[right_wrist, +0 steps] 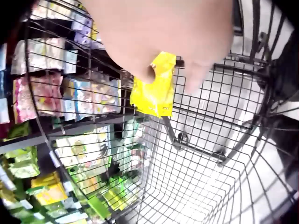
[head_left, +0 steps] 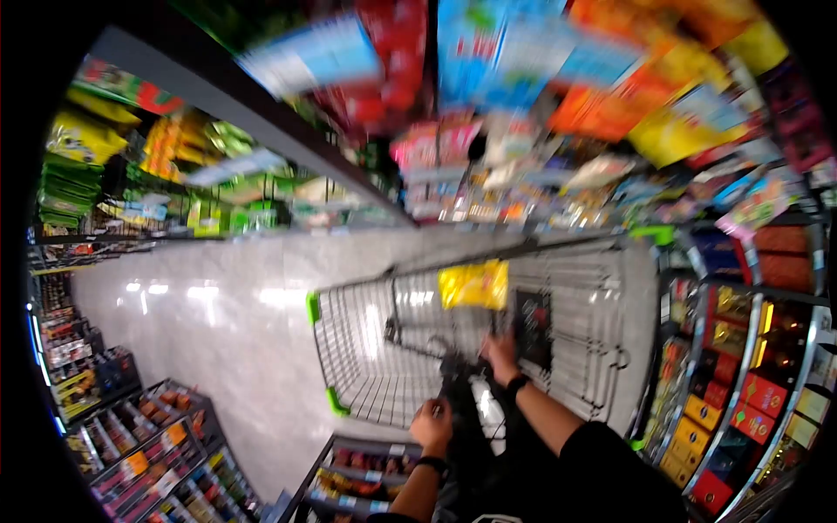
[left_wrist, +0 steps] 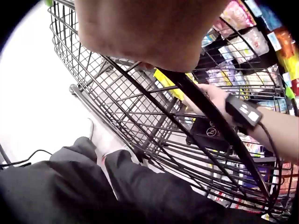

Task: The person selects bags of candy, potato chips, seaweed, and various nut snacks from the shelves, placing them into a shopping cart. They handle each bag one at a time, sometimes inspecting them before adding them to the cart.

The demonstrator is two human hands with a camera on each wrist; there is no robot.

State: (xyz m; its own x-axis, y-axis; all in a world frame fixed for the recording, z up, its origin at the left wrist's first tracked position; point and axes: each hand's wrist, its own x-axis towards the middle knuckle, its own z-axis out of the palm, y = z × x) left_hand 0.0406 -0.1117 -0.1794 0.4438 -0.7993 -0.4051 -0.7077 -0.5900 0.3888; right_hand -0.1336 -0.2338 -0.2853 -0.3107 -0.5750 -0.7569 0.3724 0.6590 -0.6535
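A black wire shopping cart (head_left: 375, 349) with green corner pieces stands before me. My left hand (head_left: 433, 424) grips its black handle bar (left_wrist: 205, 105), seen from close by in the left wrist view. Over the basket reaches my right hand (head_left: 500, 356), thumb and fingers spread apart. Just past its fingertips is a shiny yellow bag (head_left: 473, 285). In the right wrist view this bag shows in the gap between thumb and index finger, its left part overlapped by the thumb. Beside the right hand, a black package (head_left: 534, 327) with a pale logo lies in the cart.
Shelves of colourful snack bags (head_left: 514, 70) run along the far side. Red and gold boxes (head_left: 724, 392) fill shelving at the right. A low display rack (head_left: 166, 453) stands at lower left, another (head_left: 357, 475) close to my left arm. Pale shiny floor (head_left: 218, 322) stretches left of the cart.
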